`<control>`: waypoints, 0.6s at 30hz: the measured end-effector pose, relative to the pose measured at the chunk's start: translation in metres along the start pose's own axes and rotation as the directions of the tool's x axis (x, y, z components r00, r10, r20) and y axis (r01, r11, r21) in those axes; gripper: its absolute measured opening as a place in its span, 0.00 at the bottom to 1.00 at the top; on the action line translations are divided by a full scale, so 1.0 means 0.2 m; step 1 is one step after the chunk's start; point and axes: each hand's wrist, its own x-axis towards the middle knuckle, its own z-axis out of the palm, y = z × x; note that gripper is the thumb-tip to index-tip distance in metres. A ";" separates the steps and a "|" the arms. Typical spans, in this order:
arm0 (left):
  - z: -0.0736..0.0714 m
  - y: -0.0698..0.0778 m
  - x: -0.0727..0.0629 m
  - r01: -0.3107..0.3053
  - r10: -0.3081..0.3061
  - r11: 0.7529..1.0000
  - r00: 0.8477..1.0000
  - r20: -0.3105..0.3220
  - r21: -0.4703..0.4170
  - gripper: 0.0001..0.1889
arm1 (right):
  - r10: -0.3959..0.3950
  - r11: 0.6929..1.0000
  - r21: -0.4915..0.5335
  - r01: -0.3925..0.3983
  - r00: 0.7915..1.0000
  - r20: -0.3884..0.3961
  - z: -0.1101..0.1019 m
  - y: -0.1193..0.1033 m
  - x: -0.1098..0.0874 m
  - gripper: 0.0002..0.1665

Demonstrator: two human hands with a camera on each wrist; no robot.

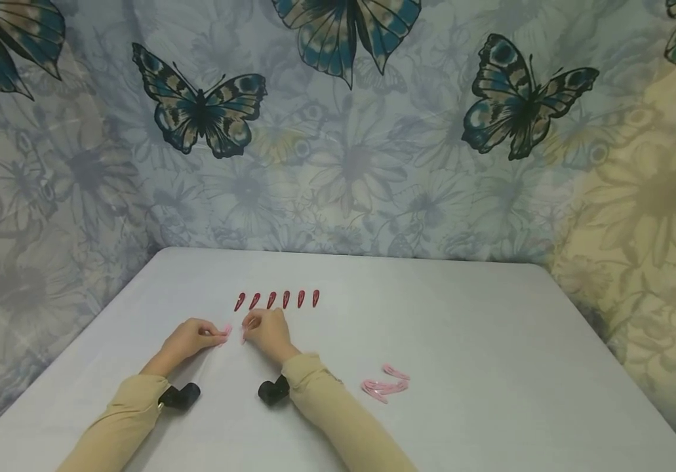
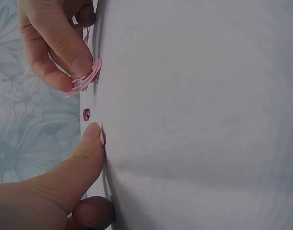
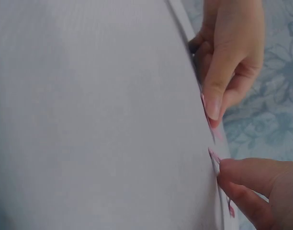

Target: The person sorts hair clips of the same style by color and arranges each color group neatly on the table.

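Observation:
My left hand (image 1: pixel 191 337) pinches pink hair clip pieces (image 1: pixel 227 330) between thumb and fingers, low over the white table. In the left wrist view its thumb covers most of them. Just to the right, my right hand (image 1: pixel 269 333) pinches a pink hair clip (image 2: pixel 91 76); curved strips stick out past its fingertips in the left wrist view. The two hands face each other with a narrow gap between. Beyond them runs a row of several dark red hair clips (image 1: pixel 286 299), side by side and roughly upright; the leftmost (image 1: pixel 240 301) lies ahead of the gap.
More pink hair clips (image 1: pixel 383 387) lie in a loose heap right of the right forearm. A black device sits at the left wrist (image 1: pixel 180 396) and another at the right wrist (image 1: pixel 273 391). Butterfly-patterned cloth (image 1: pixel 355 190) hangs behind the white table (image 1: pixel 461 341).

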 end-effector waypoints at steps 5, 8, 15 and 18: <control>0.00 0.00 0.00 0.000 0.000 1.000 1.000 -0.003 0.010 0.10 | -0.014 1.000 -0.028 0.012 0.998 -0.055 0.03 0.00 -0.01 0.07; -0.01 0.00 0.00 0.003 -0.003 1.000 1.000 -0.011 0.013 0.10 | 0.002 0.998 -0.055 -0.006 0.997 -0.081 0.05 -0.01 -0.02 0.07; 0.00 0.01 -0.01 0.012 -0.012 1.000 1.000 -0.007 -0.011 0.10 | 0.075 0.990 -0.112 -0.082 0.995 -0.066 0.06 -0.05 -0.04 0.07; 0.00 0.00 0.00 0.017 -0.017 1.000 1.000 -0.015 -0.002 0.10 | 0.074 0.987 -0.136 -0.083 0.995 -0.069 0.06 -0.05 -0.04 0.07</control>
